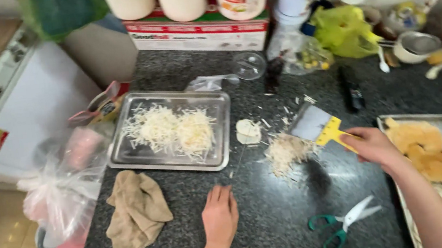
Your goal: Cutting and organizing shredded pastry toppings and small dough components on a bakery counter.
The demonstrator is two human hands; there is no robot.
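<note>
My right hand [373, 145] grips the yellow handle of a flat metal scraper [312, 123], whose blade rests on the dark granite counter beside a loose pile of shredded cheese [285, 152]. My left hand [220, 215] lies flat on the counter, palm down, fingers together, holding nothing, just below a metal tray [222, 135]. The tray carries a mound of shredded cheese [171, 128]. A small pale lump of cheese [247, 131] sits between the tray and the scraper.
A crumpled tan cloth [137, 214] lies left of my left hand. Green-handled scissors [343, 222] lie near the front edge. A baking tray of golden pastries [441, 160] fills the right side. Jars, a box, bags and a strainer crowd the back. A plastic bag [62, 192] hangs off the left edge.
</note>
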